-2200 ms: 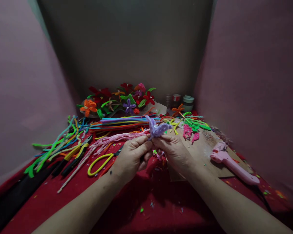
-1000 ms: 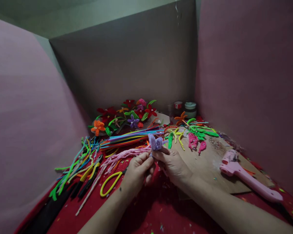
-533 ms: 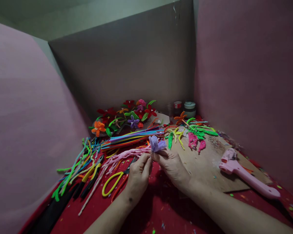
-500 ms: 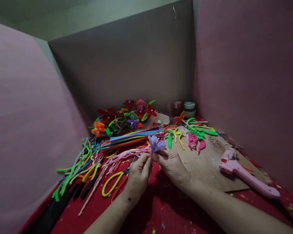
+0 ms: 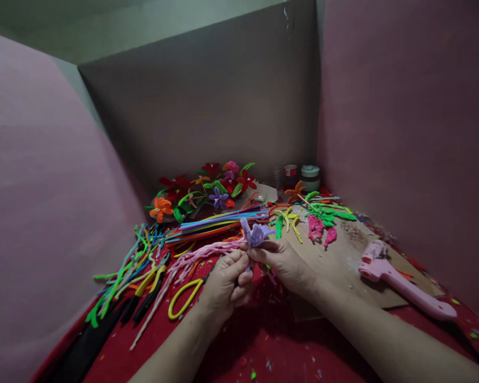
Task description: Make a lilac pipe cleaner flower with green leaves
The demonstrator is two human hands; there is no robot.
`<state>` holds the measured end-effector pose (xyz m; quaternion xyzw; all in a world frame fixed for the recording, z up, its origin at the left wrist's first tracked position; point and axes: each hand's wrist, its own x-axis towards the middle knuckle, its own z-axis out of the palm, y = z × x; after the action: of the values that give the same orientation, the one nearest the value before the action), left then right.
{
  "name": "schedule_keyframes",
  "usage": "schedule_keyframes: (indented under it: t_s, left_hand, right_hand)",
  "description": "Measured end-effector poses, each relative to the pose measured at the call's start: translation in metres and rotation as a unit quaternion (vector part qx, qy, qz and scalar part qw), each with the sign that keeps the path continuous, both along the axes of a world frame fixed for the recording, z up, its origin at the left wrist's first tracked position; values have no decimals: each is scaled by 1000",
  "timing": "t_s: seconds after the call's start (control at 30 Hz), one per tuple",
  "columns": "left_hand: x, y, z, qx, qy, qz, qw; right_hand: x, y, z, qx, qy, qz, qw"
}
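A fuzzy purple flower point(image 5: 255, 235) with upright petals is held near the middle of the view, over the red cloth. Just below its petals, my left hand point(image 5: 229, 276) pinches the base between thumb and fingers, and a short purple end shows beneath. My right hand point(image 5: 283, 261) grips the flower's lower right side with thumb and forefinger. Both hands' fingertips nearly meet at the base. Behind them lie pink fuzzy stems point(image 5: 207, 251). Yellow-handled scissors point(image 5: 179, 314) rest to the left, partly covered by my left hand.
Bundled colored stems point(image 5: 223, 218) and finished flowers point(image 5: 219, 197) lie at the back. Pliers point(image 5: 155, 287) and green stems point(image 5: 112, 292) are on the left. A brown board point(image 5: 327, 266) holds green and pink pieces and a pink glue gun point(image 5: 407, 292) on the right.
My left hand has turned, showing more of its curled fingers. The purple flower has tilted and one petal now stands up on its left. The scissors' orange handle is now hidden.
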<state>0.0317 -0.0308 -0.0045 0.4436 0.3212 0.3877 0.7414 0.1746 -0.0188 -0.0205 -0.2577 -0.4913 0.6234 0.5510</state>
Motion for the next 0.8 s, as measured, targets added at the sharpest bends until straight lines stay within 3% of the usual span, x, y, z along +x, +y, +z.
schedule_keyframes:
  t_s: [0.17, 0.33, 0.4, 0.5, 0.57, 0.63, 0.73, 0.8]
  left_hand:
    - [-8, 6, -8, -49, -82, -91, 991]
    - [-11, 7, -9, -47, -93, -127, 986]
    - [-8, 6, -6, -15, -37, -100, 994]
    - [-3, 3, -4, 116, 116, 18, 986]
    - [-1, 0, -7, 227, 221, 104, 943]
    - [0, -1, -11, 324, 308, 157, 881]
    - [-1, 0, -18, 413, 400, 183, 798]
    - [-2, 1, -20, 440, 418, 186, 773]
  right_hand:
    - [4, 3, -2, 38, -44, 55, 997]
    - [-3, -3, -2, 42, 10, 28, 999]
    - [-5, -4, -2, 35, 32, 6, 999]
    - [-6, -3, -3, 12, 55, -23, 998]
    - [-6, -2, -5, -4, 61, -31, 998]
    - [-7, -1, -7, -13, 61, -33, 998]
    - [-9, -3, -6, -7, 62, -39, 997]
    - [-11, -5, -3, 6, 51, -48, 998]
